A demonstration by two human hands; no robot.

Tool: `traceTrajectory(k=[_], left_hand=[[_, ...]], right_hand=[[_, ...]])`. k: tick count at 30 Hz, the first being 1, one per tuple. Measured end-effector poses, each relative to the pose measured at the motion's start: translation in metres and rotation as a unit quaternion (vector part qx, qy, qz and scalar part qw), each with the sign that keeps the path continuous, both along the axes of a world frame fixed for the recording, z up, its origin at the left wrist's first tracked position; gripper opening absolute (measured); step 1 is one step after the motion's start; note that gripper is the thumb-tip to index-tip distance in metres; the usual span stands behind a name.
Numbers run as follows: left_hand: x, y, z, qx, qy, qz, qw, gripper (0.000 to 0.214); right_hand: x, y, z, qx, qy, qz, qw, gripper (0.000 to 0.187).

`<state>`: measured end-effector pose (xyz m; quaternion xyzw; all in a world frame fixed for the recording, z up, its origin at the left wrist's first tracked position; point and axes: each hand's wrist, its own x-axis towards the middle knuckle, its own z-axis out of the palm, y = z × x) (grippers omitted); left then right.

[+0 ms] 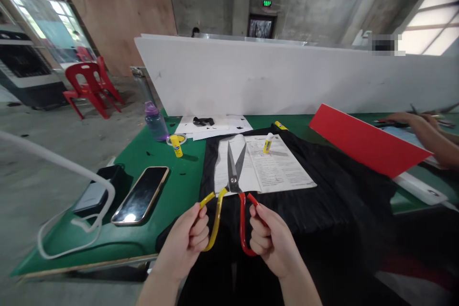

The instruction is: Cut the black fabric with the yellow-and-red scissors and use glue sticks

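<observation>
A large pair of scissors points away from me with its blades partly spread. My left hand is closed around the yellow handle, and my right hand grips the red handle. The blades reach over an open booklet of printed pages lying on black cloth. On the right page of the booklet stands a glue stick with a white cap. Nothing shows between the blades.
The green table holds a phone, a purple bottle, a yellow glue stick and a roll of tape. A white cable curves at left. A red board slants before another person's arm. A white partition stands behind.
</observation>
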<state>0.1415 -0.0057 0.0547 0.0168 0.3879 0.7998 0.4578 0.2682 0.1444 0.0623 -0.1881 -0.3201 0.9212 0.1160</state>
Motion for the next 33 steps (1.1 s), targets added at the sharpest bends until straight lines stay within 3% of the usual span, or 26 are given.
traceTrajectory(k=[9, 16, 20, 25, 30, 33], left_hand=[[-0.017, -0.022, 0.0, -0.048, 0.051, -0.031, 0.997, 0.033], [-0.003, -0.021, 0.007, -0.001, 0.03, -0.054, 0.998, 0.04], [0.002, -0.016, 0.009, 0.018, 0.096, -0.04, 0.994, 0.049], [0.011, -0.014, 0.012, -0.063, 0.174, -0.047, 0.982, 0.055], [0.023, -0.011, 0.012, -0.13, 0.18, 0.043, 0.974, 0.052], [0.028, -0.008, 0.011, -0.135, 0.159, 0.051, 0.977, 0.055]], right_hand=[[0.013, 0.018, 0.006, 0.074, -0.025, 0.074, 0.994, 0.025], [0.005, 0.017, -0.003, 0.107, -0.027, -0.057, 0.992, 0.034], [0.004, 0.014, -0.002, 0.108, -0.046, -0.067, 0.991, 0.037], [0.005, 0.01, -0.001, 0.15, -0.068, -0.078, 0.983, 0.042], [0.003, 0.003, -0.004, 0.15, -0.078, -0.115, 0.979, 0.044], [0.002, -0.002, -0.003, 0.139, -0.077, -0.127, 0.979, 0.044]])
